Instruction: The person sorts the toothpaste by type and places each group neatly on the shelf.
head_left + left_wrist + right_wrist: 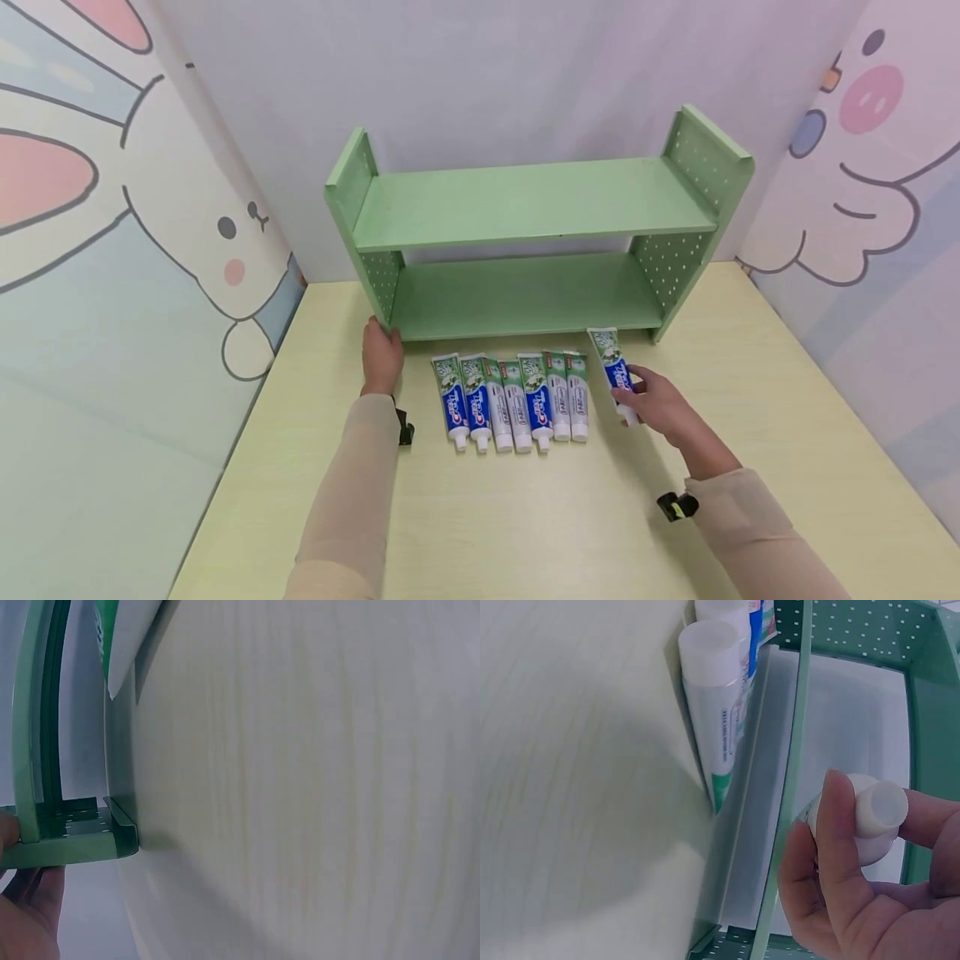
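Note:
In the head view, my right hand (656,404) grips a blue, white and green toothpaste tube (612,371) near its cap end, lifted above the table. The right wrist view shows the fingers wrapped round it below the white cap (883,810). My left hand (381,358) holds the lower left front corner of the green shelf (517,296). In the left wrist view, thumb and fingers lie on either side of the shelf's side panel (75,851). Several more toothpaste tubes (536,400) lie side by side before the shelf, caps toward me, some blue, others white and green.
The shelf's upper board (525,200) and lower board stand between two perforated side panels (708,167). Beneath everything is a pale wood-grain table (517,525). Walls printed with cartoon animals (202,208) rise at left and right, with a plain wall behind the shelf.

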Demonstrator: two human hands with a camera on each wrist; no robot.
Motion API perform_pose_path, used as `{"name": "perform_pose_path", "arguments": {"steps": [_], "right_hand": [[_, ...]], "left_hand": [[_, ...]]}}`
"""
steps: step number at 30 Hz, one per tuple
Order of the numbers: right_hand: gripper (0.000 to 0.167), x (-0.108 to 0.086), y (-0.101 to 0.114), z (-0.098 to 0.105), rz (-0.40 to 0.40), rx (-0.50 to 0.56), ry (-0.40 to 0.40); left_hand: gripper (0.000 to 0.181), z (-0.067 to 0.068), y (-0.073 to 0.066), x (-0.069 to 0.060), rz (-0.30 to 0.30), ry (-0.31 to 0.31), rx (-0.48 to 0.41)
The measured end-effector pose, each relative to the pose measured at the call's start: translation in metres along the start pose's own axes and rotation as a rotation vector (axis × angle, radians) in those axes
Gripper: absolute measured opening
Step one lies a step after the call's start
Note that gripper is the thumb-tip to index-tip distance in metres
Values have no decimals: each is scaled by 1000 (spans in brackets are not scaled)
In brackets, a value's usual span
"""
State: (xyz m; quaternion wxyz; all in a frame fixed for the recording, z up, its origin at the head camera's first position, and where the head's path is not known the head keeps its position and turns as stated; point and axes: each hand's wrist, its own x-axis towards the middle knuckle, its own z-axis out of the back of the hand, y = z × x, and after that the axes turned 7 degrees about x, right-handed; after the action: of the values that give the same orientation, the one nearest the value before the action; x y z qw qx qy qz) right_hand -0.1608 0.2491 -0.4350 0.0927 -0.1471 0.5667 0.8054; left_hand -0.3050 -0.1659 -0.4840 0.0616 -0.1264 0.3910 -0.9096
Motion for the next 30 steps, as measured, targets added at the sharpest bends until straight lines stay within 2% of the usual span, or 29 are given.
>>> {"name": "perform_pose_path", "arguments": {"steps": [5,10,19,30], "right_hand": [[68,0,7,3,45,-41,-14],[68,6,14,8,48,-58,-24],[66,21,21,16,64,-57,-30],[65,45,30,24,84,-114,-87]], "left_hand": [[47,1,0,0,4,1,-1],[47,2,-1,-1,6,5,-11],[47,0,0,-1,13,9,-18],[49,-2,0,-1,28,11,-16]]}}
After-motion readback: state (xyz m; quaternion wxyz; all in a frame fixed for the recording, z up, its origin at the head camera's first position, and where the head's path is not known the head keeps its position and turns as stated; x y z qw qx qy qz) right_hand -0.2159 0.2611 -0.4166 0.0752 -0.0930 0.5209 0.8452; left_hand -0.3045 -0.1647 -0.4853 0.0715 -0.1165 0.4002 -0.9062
